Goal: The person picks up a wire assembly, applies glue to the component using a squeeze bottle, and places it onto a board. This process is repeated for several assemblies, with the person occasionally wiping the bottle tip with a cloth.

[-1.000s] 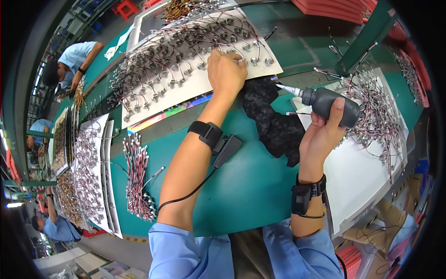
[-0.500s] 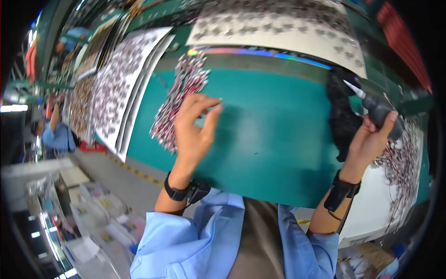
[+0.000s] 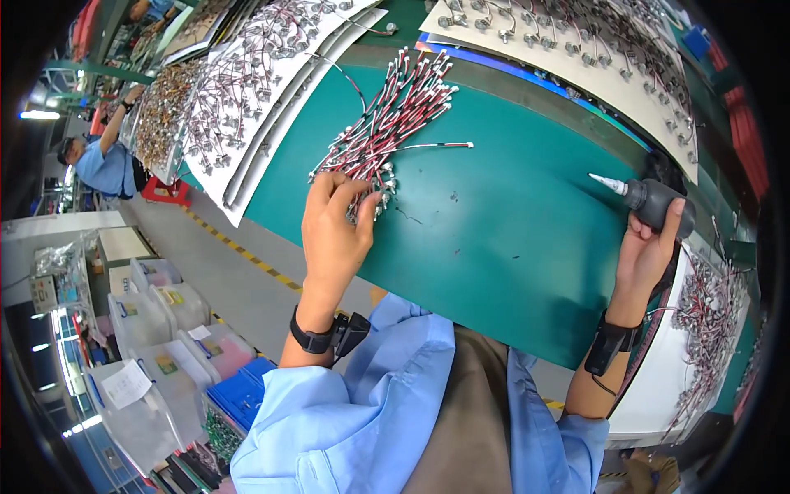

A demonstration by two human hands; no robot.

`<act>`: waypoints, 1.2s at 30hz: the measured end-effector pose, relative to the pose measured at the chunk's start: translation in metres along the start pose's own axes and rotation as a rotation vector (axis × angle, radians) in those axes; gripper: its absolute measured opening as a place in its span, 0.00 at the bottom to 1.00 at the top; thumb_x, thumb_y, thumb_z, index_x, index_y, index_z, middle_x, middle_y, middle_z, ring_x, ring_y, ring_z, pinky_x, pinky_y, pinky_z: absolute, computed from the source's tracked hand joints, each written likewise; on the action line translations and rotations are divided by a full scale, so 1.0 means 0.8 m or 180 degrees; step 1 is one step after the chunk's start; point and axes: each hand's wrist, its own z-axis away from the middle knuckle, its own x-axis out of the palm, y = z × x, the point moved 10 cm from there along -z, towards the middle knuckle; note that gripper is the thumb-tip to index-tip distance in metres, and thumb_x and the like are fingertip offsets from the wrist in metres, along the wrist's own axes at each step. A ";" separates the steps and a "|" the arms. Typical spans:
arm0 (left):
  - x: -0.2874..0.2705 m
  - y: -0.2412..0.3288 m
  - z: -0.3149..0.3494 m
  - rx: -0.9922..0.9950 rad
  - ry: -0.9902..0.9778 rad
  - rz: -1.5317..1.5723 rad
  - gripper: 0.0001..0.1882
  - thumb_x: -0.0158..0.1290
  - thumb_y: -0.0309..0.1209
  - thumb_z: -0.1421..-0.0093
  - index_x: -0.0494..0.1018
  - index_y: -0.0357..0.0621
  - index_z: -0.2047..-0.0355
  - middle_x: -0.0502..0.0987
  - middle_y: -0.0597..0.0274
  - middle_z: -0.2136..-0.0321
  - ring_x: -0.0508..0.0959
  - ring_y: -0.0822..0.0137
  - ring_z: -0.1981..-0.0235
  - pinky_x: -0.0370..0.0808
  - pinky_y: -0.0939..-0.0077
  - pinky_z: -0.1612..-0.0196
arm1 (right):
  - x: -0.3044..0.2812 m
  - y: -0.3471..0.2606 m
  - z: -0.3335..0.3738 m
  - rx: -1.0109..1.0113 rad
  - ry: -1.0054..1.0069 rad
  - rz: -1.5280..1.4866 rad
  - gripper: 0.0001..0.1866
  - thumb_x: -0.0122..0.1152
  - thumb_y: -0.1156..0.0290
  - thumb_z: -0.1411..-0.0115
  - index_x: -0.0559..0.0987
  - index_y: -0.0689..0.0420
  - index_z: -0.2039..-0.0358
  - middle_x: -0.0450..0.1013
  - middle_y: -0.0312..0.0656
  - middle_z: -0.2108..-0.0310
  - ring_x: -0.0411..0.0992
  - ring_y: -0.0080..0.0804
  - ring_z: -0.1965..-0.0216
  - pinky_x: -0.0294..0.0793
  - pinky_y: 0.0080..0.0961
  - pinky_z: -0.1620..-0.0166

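Wire bundle [image 3: 387, 132] near the tabletop [image 3: 510, 247] left edge is pinched by left hand [image 3: 333, 226] fingers; dark glue bottle [image 3: 654, 202] is gripped by right hand [image 3: 646, 251]. Risk: neighbouring wires may be snagged and dragged off the edge.

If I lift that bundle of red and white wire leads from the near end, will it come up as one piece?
Probably not. The wire leads lie fanned out loose on the green mat, with no tie visible, so strands may slip free. They look thin and likely floppy, sagging from the left hand. One lead already strays sideways.
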 end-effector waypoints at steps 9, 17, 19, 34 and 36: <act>0.026 0.008 0.006 -0.0372 0.0196 -0.0652 0.08 0.58 0.28 0.57 0.74 0.38 0.76 0.65 0.59 0.76 0.67 0.61 0.74 0.66 0.70 0.73 | -0.018 0.006 -0.006 0.0172 -0.0031 -0.0136 0.12 0.53 0.61 0.43 0.68 0.57 0.69 0.65 0.34 0.76 0.54 0.14 0.83 0.55 0.11 0.81; 0.033 0.007 -0.003 -0.0584 0.0463 -0.0474 0.08 0.59 0.31 0.57 0.75 0.38 0.81 0.63 0.60 0.79 0.66 0.62 0.75 0.64 0.69 0.75 | -0.006 0.003 0.002 0.0301 0.0243 -0.0158 0.12 0.53 0.60 0.44 0.69 0.56 0.70 0.64 0.33 0.78 0.54 0.14 0.84 0.54 0.11 0.81; 0.033 0.003 -0.007 -0.0819 0.0465 -0.0432 0.09 0.59 0.32 0.57 0.75 0.38 0.83 0.62 0.60 0.80 0.66 0.62 0.75 0.64 0.69 0.74 | -0.008 0.005 0.001 0.0331 0.0296 -0.0153 0.12 0.54 0.60 0.44 0.69 0.56 0.70 0.64 0.33 0.78 0.54 0.14 0.84 0.54 0.11 0.81; 0.027 -0.045 -0.009 -0.0994 0.0769 0.0279 0.06 0.56 0.27 0.54 0.74 0.37 0.82 0.65 0.64 0.80 0.67 0.68 0.78 0.64 0.74 0.75 | -0.013 0.015 -0.003 0.0688 0.0181 -0.0521 0.11 0.54 0.62 0.44 0.70 0.56 0.70 0.68 0.36 0.76 0.56 0.14 0.84 0.54 0.11 0.83; 0.017 -0.063 -0.010 -0.1300 0.0658 0.1279 0.05 0.53 0.26 0.52 0.72 0.37 0.80 0.67 0.64 0.78 0.68 0.72 0.80 0.64 0.80 0.78 | -0.016 0.012 -0.006 0.0667 0.0191 -0.0549 0.11 0.54 0.62 0.44 0.70 0.57 0.70 0.68 0.36 0.75 0.57 0.14 0.84 0.54 0.11 0.83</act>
